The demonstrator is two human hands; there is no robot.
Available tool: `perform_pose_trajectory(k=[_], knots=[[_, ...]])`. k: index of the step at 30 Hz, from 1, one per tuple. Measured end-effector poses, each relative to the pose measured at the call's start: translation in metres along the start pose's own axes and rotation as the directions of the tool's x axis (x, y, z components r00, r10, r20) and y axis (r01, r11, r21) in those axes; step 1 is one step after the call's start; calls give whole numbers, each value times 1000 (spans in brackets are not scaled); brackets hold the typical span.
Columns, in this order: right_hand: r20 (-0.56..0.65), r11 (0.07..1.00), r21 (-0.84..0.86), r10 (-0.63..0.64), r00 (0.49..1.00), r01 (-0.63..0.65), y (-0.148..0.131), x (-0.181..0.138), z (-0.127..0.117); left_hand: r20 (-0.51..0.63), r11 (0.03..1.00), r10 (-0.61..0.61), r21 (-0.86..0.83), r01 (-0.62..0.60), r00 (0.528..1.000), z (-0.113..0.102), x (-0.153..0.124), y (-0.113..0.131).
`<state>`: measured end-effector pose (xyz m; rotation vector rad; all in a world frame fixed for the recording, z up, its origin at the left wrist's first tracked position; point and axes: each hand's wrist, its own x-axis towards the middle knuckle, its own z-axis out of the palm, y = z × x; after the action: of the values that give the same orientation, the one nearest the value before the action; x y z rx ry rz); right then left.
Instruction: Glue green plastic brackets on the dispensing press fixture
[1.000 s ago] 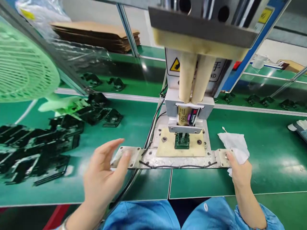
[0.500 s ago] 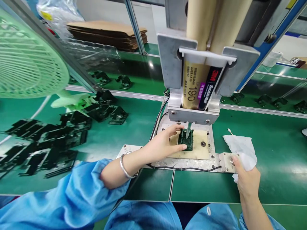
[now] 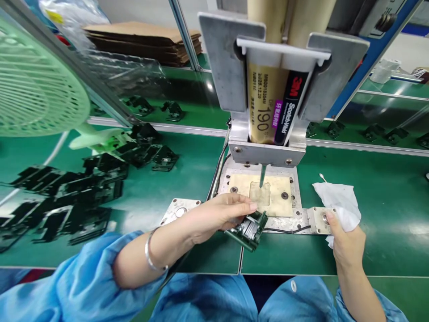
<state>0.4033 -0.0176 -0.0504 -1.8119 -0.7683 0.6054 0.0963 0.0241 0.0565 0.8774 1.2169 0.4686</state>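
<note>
My left hand (image 3: 214,214) grips a small dark green plastic part (image 3: 250,228) and holds it tilted just in front of the metal fixture plate (image 3: 301,219). The beige nest (image 3: 271,194) on that plate lies bare beneath the thin nozzle (image 3: 262,175) of a two-tube adhesive cartridge (image 3: 273,107) clamped in a metal dispenser head. My right hand (image 3: 345,243) rests at the plate's right end, a fingertip on a round metal button (image 3: 324,219), with a crumpled white wipe (image 3: 338,203) tucked in it.
Many black plastic parts (image 3: 67,201) lie spread on the green bench at the left. A green fan (image 3: 36,85) stands far left. Flattened cardboard (image 3: 144,40) is stacked behind an aluminium rail (image 3: 362,150). More black parts sit on the far bench.
My left hand reached in from the plate's left end, took the green part off the beige nest and drew it toward me. My right hand stayed on the button.
</note>
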Motion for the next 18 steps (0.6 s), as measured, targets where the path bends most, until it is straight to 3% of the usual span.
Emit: perform_pose_trajectory(k=[2, 5, 7, 9, 11, 13, 15, 16, 18], knots=[[-1, 1000, -2, -4, 1000, 4, 0, 0, 1, -11, 1000, 6, 5, -6, 1000, -2, -10, -10], [-3, 1000, 14, -19, 1000, 19, 2, 2, 1, -52, 982, 189, 15, -189, 980, -7, -28, -29], [-44, 998, -17, -61, 997, 60, 5, 2, -1, -136, 919, 392, 82, -384, 910, -8, -41, -41], [-127, 966, -198, -194, 973, 166, 10, -3, -6, -185, 791, 609, 204, -576, 771, -6, -53, -50], [-161, 812, -455, -479, 863, 366, 11, -15, -14, -131, 625, 777, 284, -727, 616, -2, -62, -55], [-27, 564, -508, -767, 642, 652, 5, -36, -22, -25, 486, 865, 297, -822, 502, 2, -67, -55], [184, 380, -248, -885, 429, 891, -11, -61, -26, 45, 393, 903, 311, -865, 427, 5, -68, -54], [307, 359, -59, -881, 359, 931, -21, -74, -26, 69, 361, 913, 324, -874, 403, 6, -67, -53], [512, 435, 201, -811, 284, 878, -42, -95, -21, 105, 333, 917, 333, -882, 386, 8, -64, -50]])
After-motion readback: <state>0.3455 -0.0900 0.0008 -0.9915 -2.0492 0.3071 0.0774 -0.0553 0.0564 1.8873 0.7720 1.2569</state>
